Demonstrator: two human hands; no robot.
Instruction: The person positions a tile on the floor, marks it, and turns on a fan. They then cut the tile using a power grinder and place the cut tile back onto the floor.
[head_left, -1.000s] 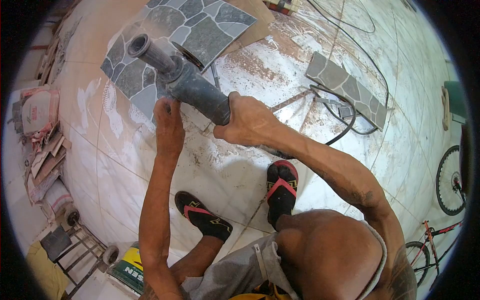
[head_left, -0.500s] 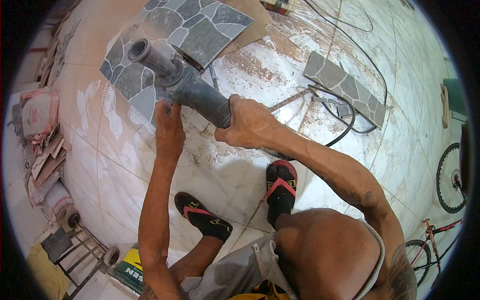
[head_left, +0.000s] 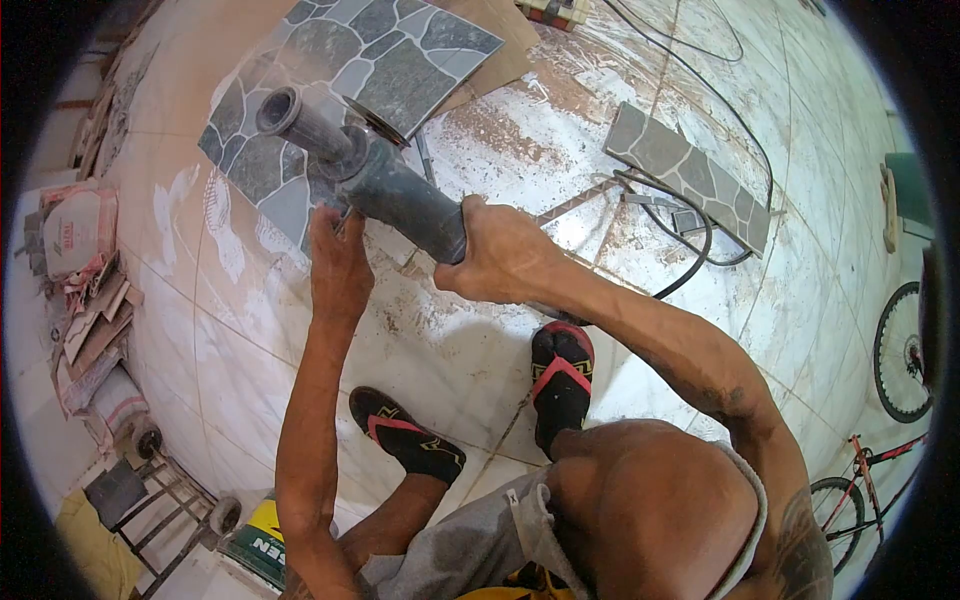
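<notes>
My right hand point(head_left: 505, 250) is wrapped around the rear body of a dark, dusty angle grinder point(head_left: 405, 205). Its side handle point(head_left: 300, 120) sticks out toward the upper left, and the thin disc point(head_left: 375, 120) appears nearly edge-on over a tile. That tile point(head_left: 320, 50) has a grey stone pattern with pale joints and lies partly beneath the grinder. My left hand point(head_left: 342, 265) is closed at the tile's near edge, just below the grinder head; its fingertips are partly hidden. Faint dust hangs over the tile's left part.
A cut tile strip point(head_left: 690, 175) lies to the right, with a black cable point(head_left: 700, 250) looping over it. White powder covers the floor point(head_left: 490, 150). Broken boards and a sack point(head_left: 75, 235) stand at left, a green-yellow bucket point(head_left: 255, 545) lower left, a bicycle point(head_left: 860, 480) at right.
The grinder and both hands have shifted very slightly toward me. The grips look the same, and the tile stays in place.
</notes>
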